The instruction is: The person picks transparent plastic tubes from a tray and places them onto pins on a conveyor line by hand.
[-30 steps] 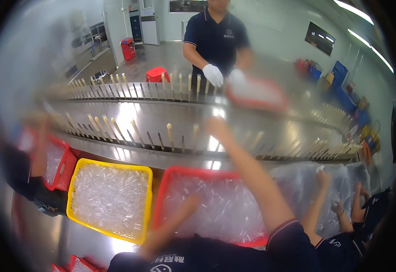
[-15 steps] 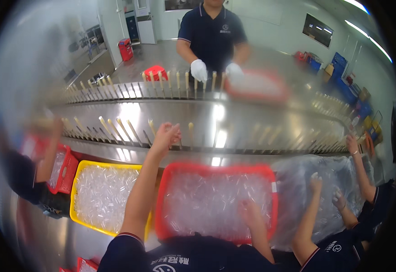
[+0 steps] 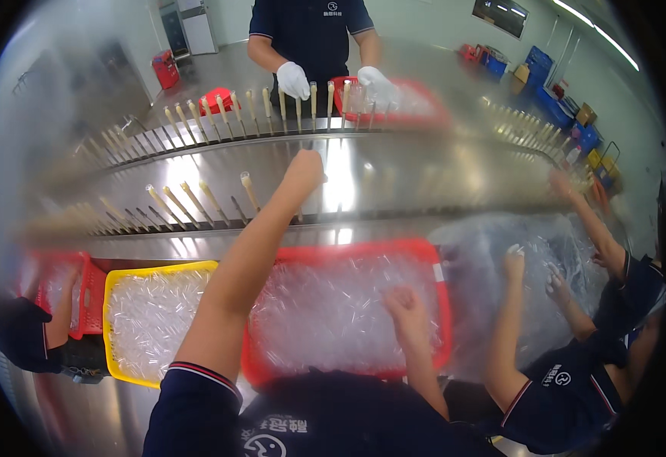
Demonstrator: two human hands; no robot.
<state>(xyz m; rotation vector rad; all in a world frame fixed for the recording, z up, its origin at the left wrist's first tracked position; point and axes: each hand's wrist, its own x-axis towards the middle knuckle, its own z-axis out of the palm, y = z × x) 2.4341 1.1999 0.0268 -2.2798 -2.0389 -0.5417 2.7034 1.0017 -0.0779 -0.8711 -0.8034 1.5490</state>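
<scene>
My left hand (image 3: 305,171) is closed, above the near row of upright rods. What its fingers hold, if anything, is hidden. Just left of it stands a cream-coloured rod with a clear cap-like tip (image 3: 247,186). My right hand (image 3: 404,303) hovers over a red basket (image 3: 441,305), its fingers curled together; I cannot make out anything in them. Short clear plastic tubes (image 3: 325,305) fill that basket, somewhat blurred. A yellow basket (image 3: 110,324) to its left also holds clear tubes.
Across the metal bench, a person in white gloves (image 3: 293,80) works at the far row of rods (image 3: 230,114), beside another red basket (image 3: 416,103). Co-workers' hands reach over a clear plastic sheet (image 3: 470,251) on the right. At the left, another arm reaches to a red basket (image 3: 85,297).
My left hand has moved up and to the right in the picture, and its fingers have closed more. My right hand stays over the red basket. The view has shifted.
</scene>
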